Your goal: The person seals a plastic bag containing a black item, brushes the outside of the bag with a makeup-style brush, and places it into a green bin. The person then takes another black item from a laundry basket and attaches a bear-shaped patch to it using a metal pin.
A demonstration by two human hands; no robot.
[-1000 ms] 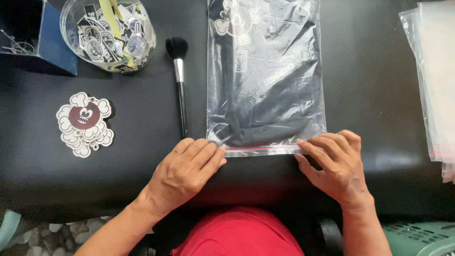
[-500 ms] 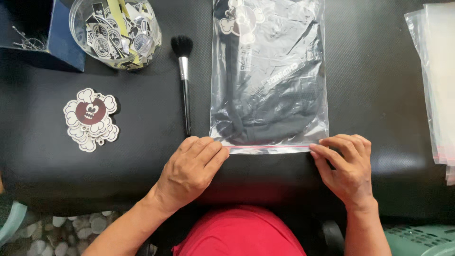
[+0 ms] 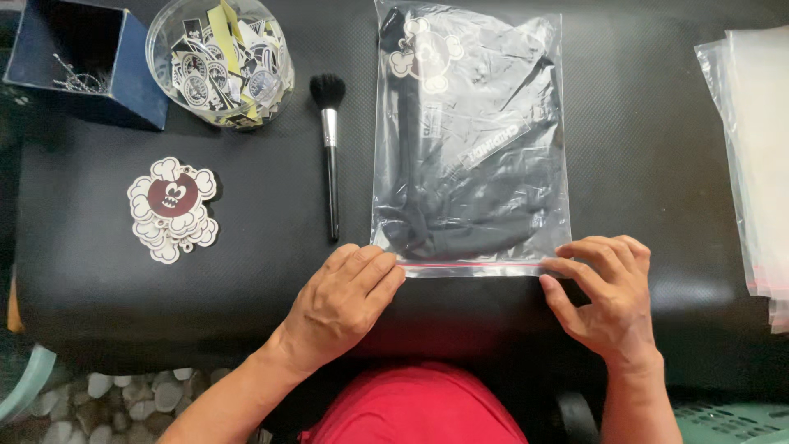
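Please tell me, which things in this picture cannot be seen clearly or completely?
- Dark folded garment, head view: glare and creases of the clear zip bag hide its details.
- Bag's near corners: under the fingers of the left hand and right hand; whether the seal is fully shut cannot be told.
- Stack of clear bags: cut by the right edge.
- Blue box: contents dark, top cut off.
- Jar of stickers: designs too small.

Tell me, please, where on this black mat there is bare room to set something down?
The widest bare patch lies between the bagged garment and the stack of bags. A smaller one sits below the tags, left of the left hand. The far left is crowded: box, jar, brush.
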